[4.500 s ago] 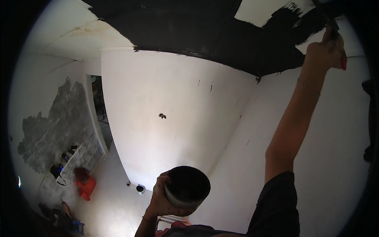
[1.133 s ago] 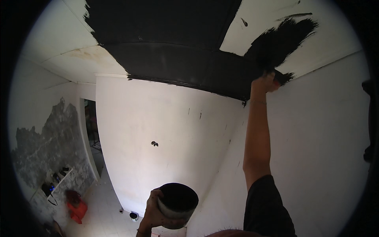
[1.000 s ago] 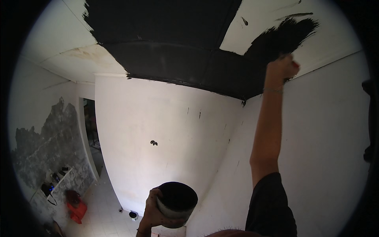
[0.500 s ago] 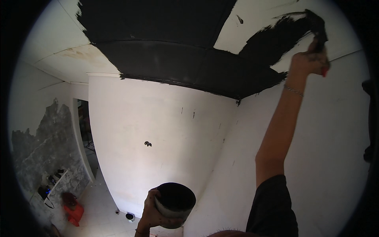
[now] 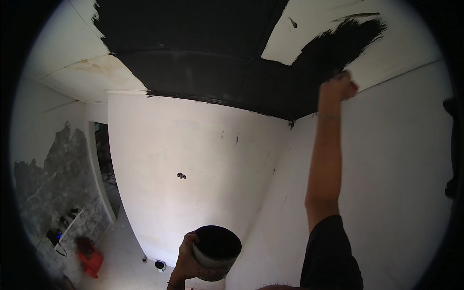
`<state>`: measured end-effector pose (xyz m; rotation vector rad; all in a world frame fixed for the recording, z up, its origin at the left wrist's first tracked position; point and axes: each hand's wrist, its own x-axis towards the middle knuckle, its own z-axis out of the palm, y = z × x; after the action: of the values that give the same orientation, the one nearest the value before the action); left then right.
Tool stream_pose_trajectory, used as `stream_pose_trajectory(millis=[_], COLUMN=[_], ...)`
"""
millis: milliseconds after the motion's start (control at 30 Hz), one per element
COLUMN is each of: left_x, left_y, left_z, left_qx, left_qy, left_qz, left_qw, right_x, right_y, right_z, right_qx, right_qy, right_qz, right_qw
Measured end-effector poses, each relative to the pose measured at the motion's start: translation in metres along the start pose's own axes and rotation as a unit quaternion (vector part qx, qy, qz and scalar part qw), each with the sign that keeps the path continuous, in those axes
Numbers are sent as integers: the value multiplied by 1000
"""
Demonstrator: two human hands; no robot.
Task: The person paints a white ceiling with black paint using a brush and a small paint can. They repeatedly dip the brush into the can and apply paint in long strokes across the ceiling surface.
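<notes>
Raised at upper right, my right hand (image 5: 338,86) is closed on a red-handled paintbrush (image 5: 353,88) at the edge of black paint on the ceiling (image 5: 203,38); the bristles are blurred and mostly hidden behind my fingers. A white unpainted patch (image 5: 280,34) lies left of a rough black stroke. At lower centre, my left hand (image 5: 186,256) grips a round paint container (image 5: 215,263), dark inside and held upright, with my thumb over its rim.
White walls (image 5: 193,145) meet under the ceiling. At left are a doorway (image 5: 102,154), a mottled grey wall (image 5: 63,169), a shelf (image 5: 70,224) with small dark items, and a red object (image 5: 89,261) on the floor. A small bucket (image 5: 160,266) stands by the wall.
My right hand has swept out to the right and back leftward and down in the last second. The black stroke reaches further across the upper-right ceiling. My left hand stays low with the container.
</notes>
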<state>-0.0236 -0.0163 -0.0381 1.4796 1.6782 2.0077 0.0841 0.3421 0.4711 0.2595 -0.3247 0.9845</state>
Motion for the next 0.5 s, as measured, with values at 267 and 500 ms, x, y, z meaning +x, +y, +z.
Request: stream_pose_trajectory(millis=[267, 500], left_x=[-2, -2], left_y=[-5, -10], left_z=[-6, -4], left_qx=[42, 66], left_qy=[25, 20], left_qz=[-20, -1], left_qw=[999, 998], right_x=[43, 44], right_y=[-139, -54], right_z=[84, 31], right_qx=[211, 284], right_qy=[-268, -260], right_qz=[-139, -115], right_qw=[930, 916])
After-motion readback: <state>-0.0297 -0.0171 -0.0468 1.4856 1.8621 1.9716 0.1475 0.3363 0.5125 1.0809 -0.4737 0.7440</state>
